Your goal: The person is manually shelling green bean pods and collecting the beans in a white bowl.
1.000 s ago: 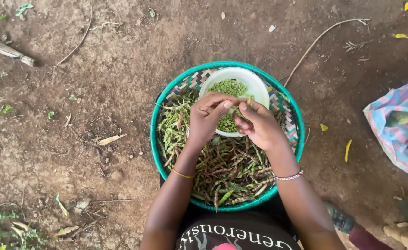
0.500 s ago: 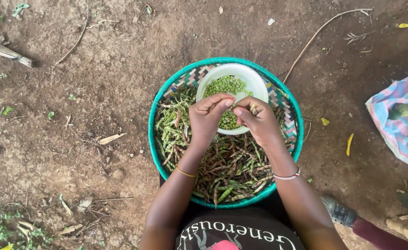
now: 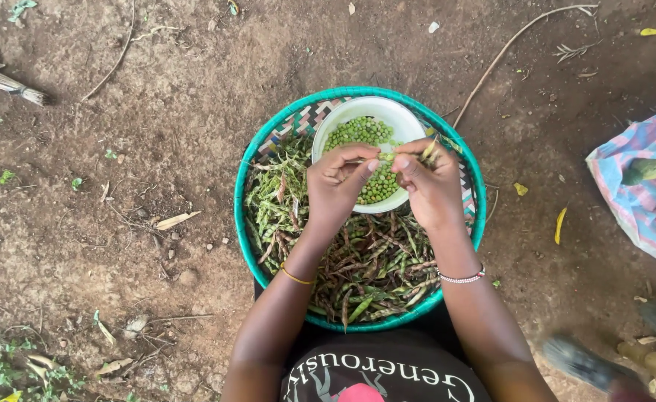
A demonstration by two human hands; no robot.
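Note:
A round woven basket with a green rim (image 3: pixel 240 223) rests on my lap, filled with several green and brown pea pods (image 3: pixel 372 268). Inside it at the far side sits a white bowl (image 3: pixel 343 112) holding shelled green peas (image 3: pixel 357 132). My left hand (image 3: pixel 335 182) and my right hand (image 3: pixel 432 186) meet just above the bowl, both pinching one pea pod (image 3: pixel 387 157) between thumbs and fingertips. A thin yellow band circles my left wrist, and a beaded bracelet my right.
Bare brown dirt with twigs and dry leaves surrounds the basket. A pink and blue patterned cloth (image 3: pixel 644 193) lies at the right with a green fruit (image 3: pixel 644 171) on it. A broom end (image 3: pixel 4 82) lies at the far left.
Both hands stay together over the bowl, shifting slightly as the fingers work along the pod. The view has drifted a little.

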